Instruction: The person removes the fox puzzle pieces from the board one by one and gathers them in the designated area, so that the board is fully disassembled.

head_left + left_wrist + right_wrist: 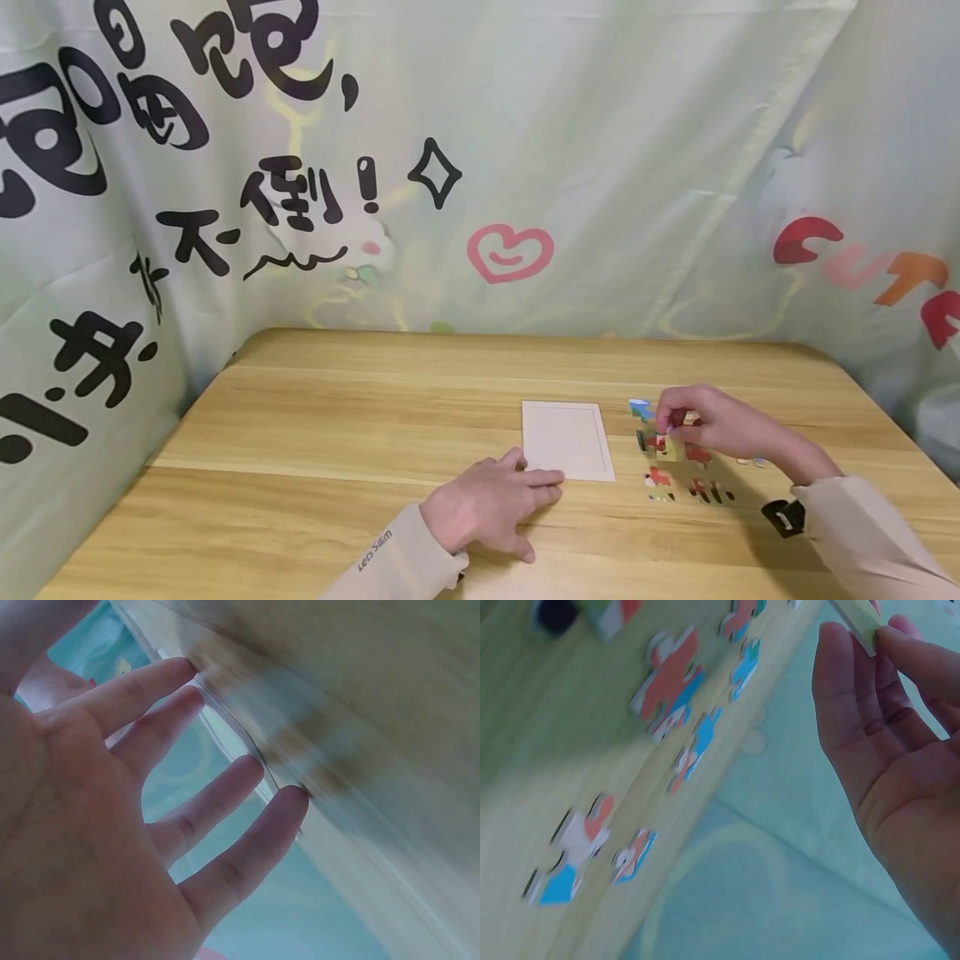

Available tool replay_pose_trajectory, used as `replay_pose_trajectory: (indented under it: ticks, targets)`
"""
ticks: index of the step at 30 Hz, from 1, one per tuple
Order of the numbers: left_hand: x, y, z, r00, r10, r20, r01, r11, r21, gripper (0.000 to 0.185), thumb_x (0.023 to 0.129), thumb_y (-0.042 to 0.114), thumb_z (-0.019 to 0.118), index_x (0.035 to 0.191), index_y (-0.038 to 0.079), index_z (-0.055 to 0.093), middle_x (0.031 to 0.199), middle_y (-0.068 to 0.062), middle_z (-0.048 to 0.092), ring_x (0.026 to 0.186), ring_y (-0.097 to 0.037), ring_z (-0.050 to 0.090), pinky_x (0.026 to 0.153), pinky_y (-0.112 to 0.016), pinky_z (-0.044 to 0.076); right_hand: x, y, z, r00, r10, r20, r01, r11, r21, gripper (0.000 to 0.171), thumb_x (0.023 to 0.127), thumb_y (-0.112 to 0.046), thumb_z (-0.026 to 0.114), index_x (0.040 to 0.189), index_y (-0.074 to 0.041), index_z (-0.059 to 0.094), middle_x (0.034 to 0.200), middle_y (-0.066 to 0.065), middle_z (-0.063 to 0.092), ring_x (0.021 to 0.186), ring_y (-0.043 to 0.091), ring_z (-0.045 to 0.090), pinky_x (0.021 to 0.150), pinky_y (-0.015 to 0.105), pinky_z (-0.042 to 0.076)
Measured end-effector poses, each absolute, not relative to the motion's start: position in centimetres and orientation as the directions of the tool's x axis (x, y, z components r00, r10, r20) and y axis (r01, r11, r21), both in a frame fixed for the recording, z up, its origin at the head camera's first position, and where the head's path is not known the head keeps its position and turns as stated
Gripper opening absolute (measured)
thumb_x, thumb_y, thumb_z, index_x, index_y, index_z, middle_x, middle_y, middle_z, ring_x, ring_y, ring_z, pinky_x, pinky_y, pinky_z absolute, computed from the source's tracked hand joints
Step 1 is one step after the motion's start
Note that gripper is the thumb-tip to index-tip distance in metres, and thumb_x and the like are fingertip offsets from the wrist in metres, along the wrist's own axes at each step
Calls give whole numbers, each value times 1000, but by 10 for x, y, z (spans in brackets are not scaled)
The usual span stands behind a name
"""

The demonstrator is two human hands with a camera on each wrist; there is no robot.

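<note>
A white puzzle tray (567,442) with a thin inner border line lies flat on the table. My left hand (495,502) is spread at its lower left corner, fingertips on the tabletop and the tray's near edge. To the tray's right, my right hand (723,423) pinches a jigsaw piece (857,624) between thumb and fingers, raised over other pieces. In the right wrist view the held piece shows mostly its pale edge. Several loose jigsaw pieces in red, blue and white lie below, among them a red and blue piece (671,675). The right hand hides part of the group.
A red piece (658,477) and a blue piece (641,408) lie between the tray and the right hand. The wooden table (300,433) reaches back to a printed curtain (600,167) that hangs along its far edge and sides.
</note>
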State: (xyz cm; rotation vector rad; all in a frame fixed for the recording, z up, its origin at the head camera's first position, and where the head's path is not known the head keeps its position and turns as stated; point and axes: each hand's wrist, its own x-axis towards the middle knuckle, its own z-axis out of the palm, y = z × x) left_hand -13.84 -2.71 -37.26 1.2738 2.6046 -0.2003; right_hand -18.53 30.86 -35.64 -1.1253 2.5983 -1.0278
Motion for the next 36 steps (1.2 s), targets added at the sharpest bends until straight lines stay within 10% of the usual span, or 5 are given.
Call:
replay_pose_trajectory:
  ticks: [36]
  targets:
    - [-138,-28,-371,-587,762,-274,793,609,-4,83,81,53,79,154,31,46,160,24,28,122,-10,40,84,-21,45,-164,378,-375,-734,-668,121,-553,484,-679,38,79,27,56,87,-10,59,78,-3,55,67,9,51,47,28,39]
